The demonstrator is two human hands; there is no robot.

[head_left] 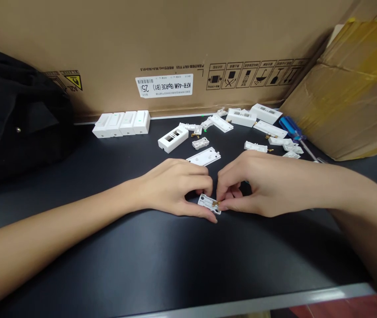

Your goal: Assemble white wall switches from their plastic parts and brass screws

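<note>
Plastic housing point(207, 202), white and flat, sits on the black counter point(108, 256) between both hands: left hand point(175, 185) steadies its edge, right hand point(251, 185) pinches a small brass contact point(216, 203) against it.

Workshop, probably (black bench point(142, 265), screwdriver point(289, 128), carton point(161, 53))

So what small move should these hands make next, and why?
Probably the right hand should press the small brass contact into the white plastic switch base: it pinches the contact at the base's edge, while the left hand grips the base.
</note>
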